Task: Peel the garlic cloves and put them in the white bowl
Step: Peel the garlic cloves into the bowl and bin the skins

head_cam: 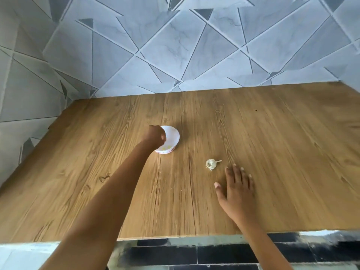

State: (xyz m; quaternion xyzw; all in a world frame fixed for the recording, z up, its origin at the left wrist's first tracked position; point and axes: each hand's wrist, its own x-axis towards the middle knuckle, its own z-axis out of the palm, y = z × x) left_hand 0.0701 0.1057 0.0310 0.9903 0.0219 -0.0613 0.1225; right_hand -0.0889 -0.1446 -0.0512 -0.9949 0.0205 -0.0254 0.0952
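Wood lies bare under your right hand (pixel 238 191), whose fingers (pixel 236 173) are straight and slightly spread, holding nothing. Just beyond those fingertips, ahead and a little to the left, the garlic bulb (pixel 211 164) rests on the wooden table (pixel 282 143), near but not touching, on its side with its thin stem pointing right. Your right hand is by far the nearer one to it. Your left hand (pixel 155 137) is over the near-left rim of the white bowl (pixel 174 135), well apart from the bulb, with its fingers curled under; you cannot tell from here whether they pinch a clove. Something pale yellow, likely peeled cloves, sits in the bowl's near side.
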